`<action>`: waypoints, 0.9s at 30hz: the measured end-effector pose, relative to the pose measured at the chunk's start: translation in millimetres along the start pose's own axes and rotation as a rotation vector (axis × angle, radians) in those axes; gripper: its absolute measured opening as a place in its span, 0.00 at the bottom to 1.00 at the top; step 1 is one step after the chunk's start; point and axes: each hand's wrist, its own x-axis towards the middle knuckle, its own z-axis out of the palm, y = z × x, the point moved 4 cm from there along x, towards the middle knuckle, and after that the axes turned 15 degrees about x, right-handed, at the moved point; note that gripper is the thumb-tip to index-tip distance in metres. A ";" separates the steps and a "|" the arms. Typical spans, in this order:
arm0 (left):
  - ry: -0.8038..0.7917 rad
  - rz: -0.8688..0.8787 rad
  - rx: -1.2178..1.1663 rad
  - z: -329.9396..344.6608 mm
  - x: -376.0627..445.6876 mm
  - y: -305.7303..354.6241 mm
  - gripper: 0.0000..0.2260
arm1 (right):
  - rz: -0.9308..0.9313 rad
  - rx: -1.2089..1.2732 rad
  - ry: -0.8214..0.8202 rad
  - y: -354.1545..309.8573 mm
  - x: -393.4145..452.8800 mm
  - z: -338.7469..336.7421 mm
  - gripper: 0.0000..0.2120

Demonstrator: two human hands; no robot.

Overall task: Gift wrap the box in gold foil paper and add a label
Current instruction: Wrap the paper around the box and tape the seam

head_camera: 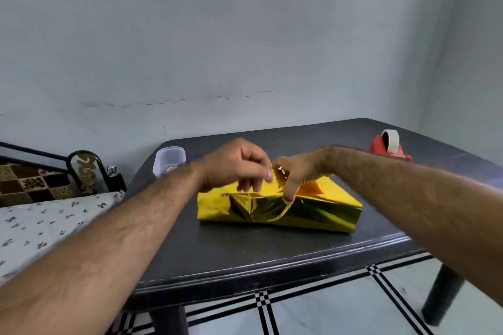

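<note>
A box wrapped in gold foil paper [321, 212] lies on the black table [245, 247], its near side showing folded creases. My left hand [239, 164] hovers over the top edge with curled fingers, pinching the foil near the middle. My right hand [298, 174] meets it from the right, thumb pressed down on the near-side flap and fingers curled over the foil's top fold. A small bright scrap, perhaps tape, shows between the two hands. No label is visible.
A red tape dispenser [390, 145] with a white roll stands at the table's back right. A clear plastic container [168, 160] sits at the back left. A bed with a patterned sheet [40, 223] lies left of the table. Tiled floor shows below.
</note>
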 end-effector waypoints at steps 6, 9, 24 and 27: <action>0.374 -0.201 0.248 -10.5 38.2 -34.3 0.03 | -0.020 0.094 -0.024 10.4 -2.7 -6.2 0.62; 0.156 -0.127 0.505 10.0 50.2 -28.0 0.14 | -0.080 0.217 0.201 30.7 5.9 -29.5 0.38; -0.486 -0.262 0.923 40.5 73.0 -21.8 0.63 | 0.070 -0.167 0.004 129.0 76.0 -45.7 0.31; -0.461 -0.278 0.933 39.0 77.8 -28.1 0.65 | 0.039 -0.106 -0.003 135.2 80.9 -45.7 0.30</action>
